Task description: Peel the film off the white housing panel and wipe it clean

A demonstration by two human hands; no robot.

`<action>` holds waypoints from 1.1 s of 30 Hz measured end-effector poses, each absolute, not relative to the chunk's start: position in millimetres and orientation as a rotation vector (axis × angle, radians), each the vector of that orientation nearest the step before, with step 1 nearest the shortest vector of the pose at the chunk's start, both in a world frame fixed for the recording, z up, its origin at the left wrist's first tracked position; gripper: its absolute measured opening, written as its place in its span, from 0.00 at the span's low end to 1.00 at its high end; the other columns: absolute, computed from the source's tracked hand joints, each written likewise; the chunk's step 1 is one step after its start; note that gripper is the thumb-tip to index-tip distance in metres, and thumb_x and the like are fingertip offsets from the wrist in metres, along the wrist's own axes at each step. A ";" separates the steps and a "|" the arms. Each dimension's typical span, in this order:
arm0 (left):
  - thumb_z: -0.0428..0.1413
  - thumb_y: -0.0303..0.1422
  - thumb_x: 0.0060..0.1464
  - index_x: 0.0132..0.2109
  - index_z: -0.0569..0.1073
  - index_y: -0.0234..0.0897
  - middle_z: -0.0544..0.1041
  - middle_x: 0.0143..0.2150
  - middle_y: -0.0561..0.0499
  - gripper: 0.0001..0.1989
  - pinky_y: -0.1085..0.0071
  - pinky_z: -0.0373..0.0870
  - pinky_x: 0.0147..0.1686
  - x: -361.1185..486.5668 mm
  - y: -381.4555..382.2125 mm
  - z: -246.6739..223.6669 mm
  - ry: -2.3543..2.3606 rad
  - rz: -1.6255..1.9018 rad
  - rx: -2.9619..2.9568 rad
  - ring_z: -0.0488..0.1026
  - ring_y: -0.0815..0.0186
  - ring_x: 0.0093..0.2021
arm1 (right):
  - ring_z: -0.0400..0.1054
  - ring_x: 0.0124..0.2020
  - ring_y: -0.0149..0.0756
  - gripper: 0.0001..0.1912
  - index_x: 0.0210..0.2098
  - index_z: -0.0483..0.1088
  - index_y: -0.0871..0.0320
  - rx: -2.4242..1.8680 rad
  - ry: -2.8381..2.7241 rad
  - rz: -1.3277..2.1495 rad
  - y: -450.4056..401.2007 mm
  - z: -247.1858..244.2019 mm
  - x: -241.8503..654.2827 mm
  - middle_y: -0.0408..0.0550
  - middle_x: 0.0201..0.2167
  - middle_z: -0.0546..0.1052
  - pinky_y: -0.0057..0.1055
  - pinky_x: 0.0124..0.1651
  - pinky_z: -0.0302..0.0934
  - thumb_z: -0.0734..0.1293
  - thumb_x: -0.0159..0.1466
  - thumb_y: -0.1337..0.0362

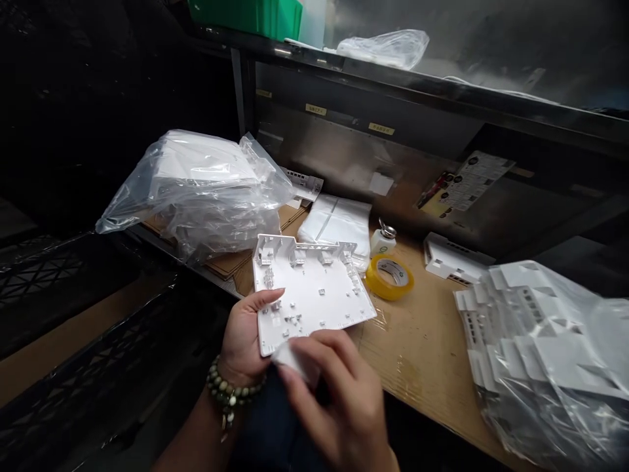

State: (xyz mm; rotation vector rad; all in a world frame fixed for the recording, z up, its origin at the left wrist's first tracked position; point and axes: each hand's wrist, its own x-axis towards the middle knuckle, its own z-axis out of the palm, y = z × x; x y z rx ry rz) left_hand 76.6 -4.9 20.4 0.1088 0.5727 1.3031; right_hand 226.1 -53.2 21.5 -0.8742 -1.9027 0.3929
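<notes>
A white plastic housing [304, 288] with small posts and ribs on its inner face is held up in front of me. My left hand [246, 334] grips its left edge, thumb over the inner face and fingers behind it. At the lower edge, my right hand [344, 393] pinches a small folded white wipe [295, 360] between thumb and fingers. The wipe is close to the housing's near corner; whether they touch I cannot tell. Behind the housing lie a stack of flat clear bags [337, 223], a pump bottle [383, 239] and a roll of yellow tape [390, 276].
Bagged white parts [206, 164] are piled at the left, and another bag of housings [545, 347] stands at the right edge. A single white housing [457, 257] lies near the back panel. Cardboard [417, 347] covers the bench. Overhead, a shelf carries a green bin [250, 16].
</notes>
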 end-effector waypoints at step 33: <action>0.44 0.24 0.64 0.76 0.45 0.28 0.76 0.61 0.31 0.35 0.38 0.63 0.65 44.6 2.2 13.6 0.565 1.383 -0.014 0.73 0.42 0.62 | 0.71 0.41 0.32 0.07 0.44 0.79 0.52 -1.307 -1.483 0.123 -28.2 5.5 299.5 0.44 0.41 0.75 0.28 0.44 0.66 0.74 0.65 0.64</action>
